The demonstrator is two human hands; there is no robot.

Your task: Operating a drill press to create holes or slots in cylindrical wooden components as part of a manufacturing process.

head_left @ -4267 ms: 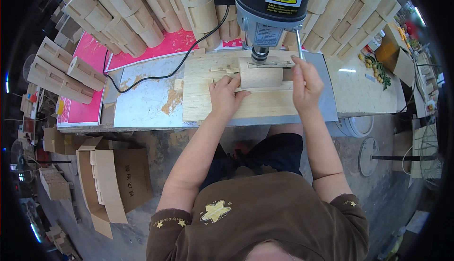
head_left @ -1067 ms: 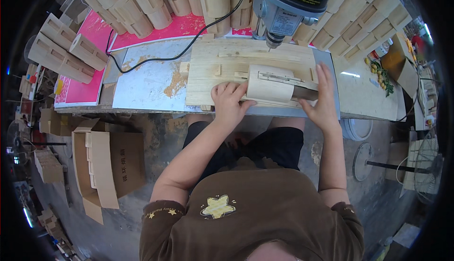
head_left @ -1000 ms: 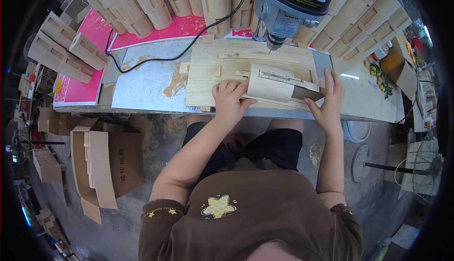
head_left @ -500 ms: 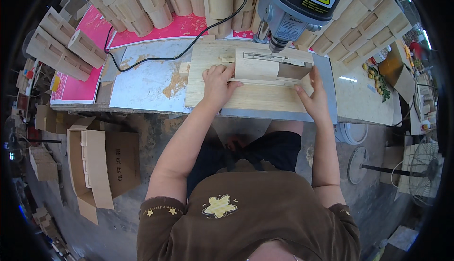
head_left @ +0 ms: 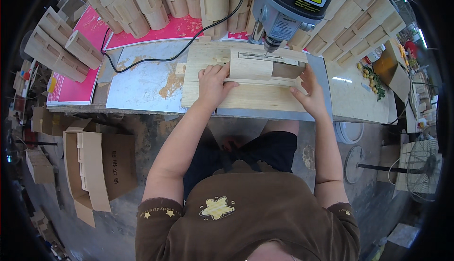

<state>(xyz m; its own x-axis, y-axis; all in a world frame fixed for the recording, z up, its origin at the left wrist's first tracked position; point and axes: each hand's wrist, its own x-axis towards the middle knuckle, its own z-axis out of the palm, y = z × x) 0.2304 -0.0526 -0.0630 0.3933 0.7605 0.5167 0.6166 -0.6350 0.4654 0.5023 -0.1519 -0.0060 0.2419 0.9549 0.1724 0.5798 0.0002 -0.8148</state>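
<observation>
A curved pale wooden piece [head_left: 257, 68] lies on a wooden jig board [head_left: 246, 97] under the grey drill press head [head_left: 288, 3]. My left hand [head_left: 213, 85] presses flat on the piece's left end and the board. My right hand [head_left: 309, 93] holds the piece's right end from the front. The drill bit [head_left: 267, 50] stands just above the piece's top edge.
Stacks of curved wooden parts [head_left: 142, 5] line the back and right [head_left: 359, 29] of the bench. A black cable [head_left: 156, 58] crosses a stained sheet. Pink sheets [head_left: 71, 83] lie at left. An open cardboard box [head_left: 94, 166] of parts stands on the floor left; a fan [head_left: 421, 161] at right.
Both hands slid the wooden piece away from me, from the board's front edge to under the drill bit. My left hand now rests on its left end.
</observation>
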